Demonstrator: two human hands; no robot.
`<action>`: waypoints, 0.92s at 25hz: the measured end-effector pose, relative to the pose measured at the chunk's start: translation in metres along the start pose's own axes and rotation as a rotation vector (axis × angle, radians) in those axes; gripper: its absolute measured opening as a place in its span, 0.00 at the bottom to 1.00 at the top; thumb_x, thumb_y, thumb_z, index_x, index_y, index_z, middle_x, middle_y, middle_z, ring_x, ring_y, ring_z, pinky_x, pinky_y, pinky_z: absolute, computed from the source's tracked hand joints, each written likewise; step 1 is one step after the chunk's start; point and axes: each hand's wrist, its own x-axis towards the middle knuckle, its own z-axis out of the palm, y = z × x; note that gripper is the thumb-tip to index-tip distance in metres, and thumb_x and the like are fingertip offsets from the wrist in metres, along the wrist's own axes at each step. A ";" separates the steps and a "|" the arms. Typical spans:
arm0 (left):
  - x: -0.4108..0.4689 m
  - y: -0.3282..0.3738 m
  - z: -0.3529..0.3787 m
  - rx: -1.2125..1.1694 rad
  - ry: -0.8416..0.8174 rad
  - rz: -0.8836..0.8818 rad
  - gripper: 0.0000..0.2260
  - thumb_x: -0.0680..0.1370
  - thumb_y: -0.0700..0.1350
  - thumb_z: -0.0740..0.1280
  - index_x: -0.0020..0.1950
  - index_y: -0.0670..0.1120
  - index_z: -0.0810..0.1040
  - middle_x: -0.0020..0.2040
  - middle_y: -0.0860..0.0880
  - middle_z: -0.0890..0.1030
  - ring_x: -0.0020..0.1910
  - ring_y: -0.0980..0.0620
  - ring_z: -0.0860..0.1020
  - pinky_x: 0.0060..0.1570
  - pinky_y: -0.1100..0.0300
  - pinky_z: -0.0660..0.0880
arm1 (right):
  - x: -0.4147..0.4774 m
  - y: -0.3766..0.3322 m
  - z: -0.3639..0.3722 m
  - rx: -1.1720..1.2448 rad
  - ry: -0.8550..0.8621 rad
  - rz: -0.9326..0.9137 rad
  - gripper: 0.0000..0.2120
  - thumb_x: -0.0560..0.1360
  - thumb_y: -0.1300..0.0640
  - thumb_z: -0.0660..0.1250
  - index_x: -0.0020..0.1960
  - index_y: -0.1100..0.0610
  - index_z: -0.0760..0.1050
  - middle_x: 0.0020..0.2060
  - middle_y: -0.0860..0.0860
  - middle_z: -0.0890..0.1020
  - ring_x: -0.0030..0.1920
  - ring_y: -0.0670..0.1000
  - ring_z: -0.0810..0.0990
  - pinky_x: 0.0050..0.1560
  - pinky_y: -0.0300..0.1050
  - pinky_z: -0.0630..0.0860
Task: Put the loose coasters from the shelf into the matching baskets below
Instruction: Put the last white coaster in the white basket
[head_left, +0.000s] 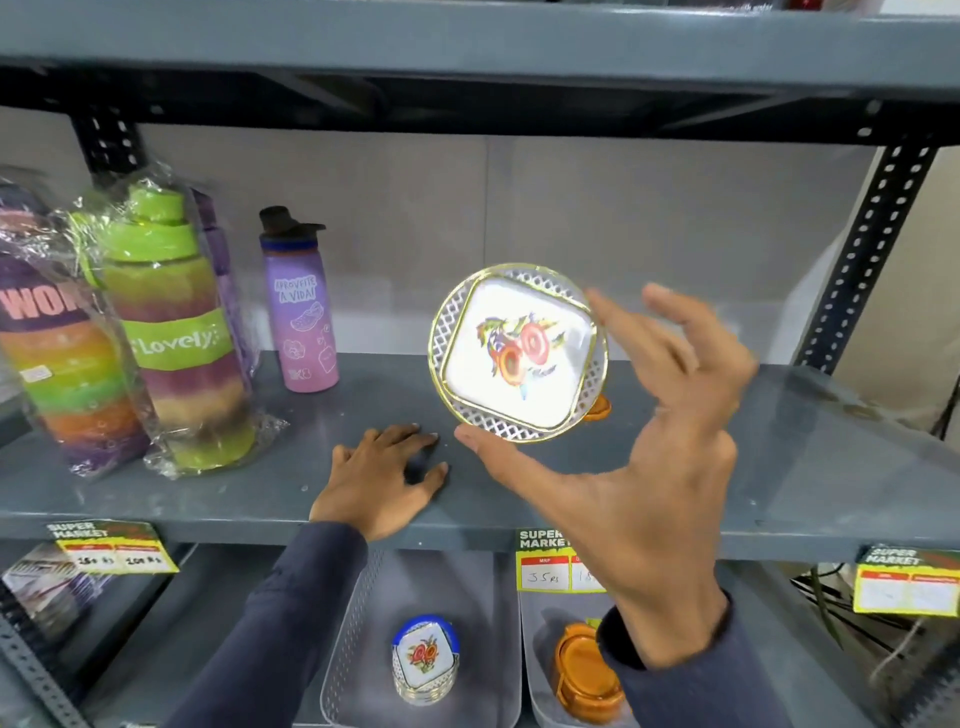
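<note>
My right hand holds a round white coaster with a floral print and gold lattice rim above the grey shelf, thumb under its lower edge and a finger on its upper right rim. My left hand rests flat on the shelf, holding nothing. An orange coaster peeks out on the shelf behind the held one. Below, a clear basket holds a stack of matching floral coasters. The basket to its right holds orange coasters, partly hidden by my right sleeve.
Two wrapped rainbow bottles and a purple bottle stand at the shelf's left. Yellow price tags hang on the shelf's front edge. A perforated upright frames the right side, and another shelf runs overhead.
</note>
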 end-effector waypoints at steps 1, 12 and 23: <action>0.000 0.002 -0.001 -0.013 -0.001 -0.004 0.32 0.66 0.66 0.47 0.64 0.57 0.73 0.63 0.51 0.75 0.62 0.49 0.67 0.60 0.48 0.62 | 0.001 -0.007 -0.005 0.030 0.016 -0.009 0.47 0.59 0.38 0.83 0.69 0.45 0.61 0.67 0.52 0.78 0.65 0.55 0.79 0.63 0.41 0.69; 0.012 -0.011 0.011 -0.048 0.013 0.009 0.24 0.75 0.64 0.58 0.69 0.61 0.70 0.73 0.58 0.68 0.70 0.52 0.63 0.63 0.46 0.57 | -0.133 0.039 0.014 0.183 -0.379 0.264 0.42 0.61 0.34 0.82 0.69 0.43 0.69 0.64 0.38 0.75 0.64 0.45 0.78 0.60 0.33 0.74; 0.008 -0.011 0.016 -0.083 0.084 0.008 0.24 0.72 0.65 0.57 0.67 0.61 0.72 0.71 0.61 0.69 0.70 0.57 0.62 0.58 0.53 0.53 | -0.291 0.148 0.103 -0.193 -1.040 0.657 0.37 0.57 0.25 0.71 0.62 0.40 0.79 0.45 0.40 0.70 0.59 0.52 0.78 0.63 0.38 0.71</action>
